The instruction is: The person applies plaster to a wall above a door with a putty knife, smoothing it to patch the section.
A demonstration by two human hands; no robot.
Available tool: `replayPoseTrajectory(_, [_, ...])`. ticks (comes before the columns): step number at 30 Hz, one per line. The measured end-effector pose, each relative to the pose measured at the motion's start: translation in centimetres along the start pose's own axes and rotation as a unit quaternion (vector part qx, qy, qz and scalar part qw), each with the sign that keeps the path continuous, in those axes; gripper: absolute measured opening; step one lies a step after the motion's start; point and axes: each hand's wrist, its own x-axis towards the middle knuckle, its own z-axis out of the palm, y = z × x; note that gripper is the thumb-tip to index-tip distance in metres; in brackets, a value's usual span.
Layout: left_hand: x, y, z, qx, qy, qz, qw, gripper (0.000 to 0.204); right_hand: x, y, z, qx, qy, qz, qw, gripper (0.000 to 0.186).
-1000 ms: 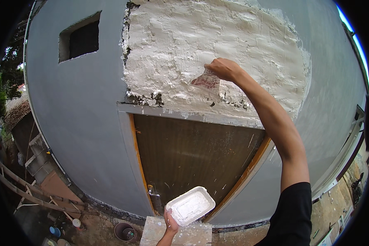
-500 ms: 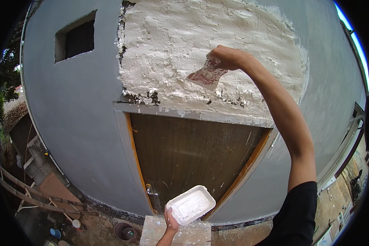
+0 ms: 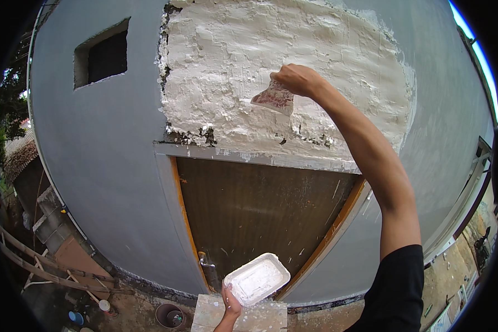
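My right hand point(image 3: 296, 79) is raised to the rough white plaster patch point(image 3: 221, 55) above the door, its fingers closed on a flat, plaster-smeared scraper point(image 3: 273, 101) whose wide edge points down and left against the patch. Dark gaps show along the patch's left and lower edges. Low in the middle, my left hand point(image 3: 230, 299) grips a white rectangular tray point(image 3: 258, 276) by its left end, with white paste smeared inside it. The tray is in front of the brown door point(image 3: 265, 210), which has an orange-edged frame and a metal handle.
Grey wall point(image 3: 94, 177) surrounds the door, with a small square opening point(image 3: 106, 54) at upper left. Bamboo ladder-like poles point(image 3: 41, 271) lie at lower left near a bucket point(image 3: 169, 315) and blue container point(image 3: 75, 317). A pale slab point(image 3: 210, 310) sits below the door.
My right hand with the scraper rose a little, then moved slightly left across the plaster. My left hand and the tray stay nearly in place.
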Motion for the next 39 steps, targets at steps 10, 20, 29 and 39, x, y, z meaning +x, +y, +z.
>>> replayPoseTrajectory(10, [0.1,-0.6,0.2,-0.001,-0.01,0.004,1.0,0.045,-0.8,1.7,-3.4,0.167,-0.018,-0.059,0.984,0.018])
replayPoseTrajectory(20, [-0.6,-0.1,-0.4,-0.019,-0.023,-0.029,0.999,0.042,-0.2,-1.1,1.9,0.016,-0.039,-0.027,0.999,0.01])
replayPoseTrajectory(29, [-1.0,0.7,0.8,-0.043,-0.018,-0.061,0.997,0.042,-1.4,6.3,-5.3,0.01,0.075,0.081,0.994,0.014])
replayPoseTrajectory(39, [-1.1,-0.4,0.6,-0.015,-0.053,-0.095,0.994,0.06,-6.0,2.2,-6.7,0.178,0.047,0.033,0.982,0.019])
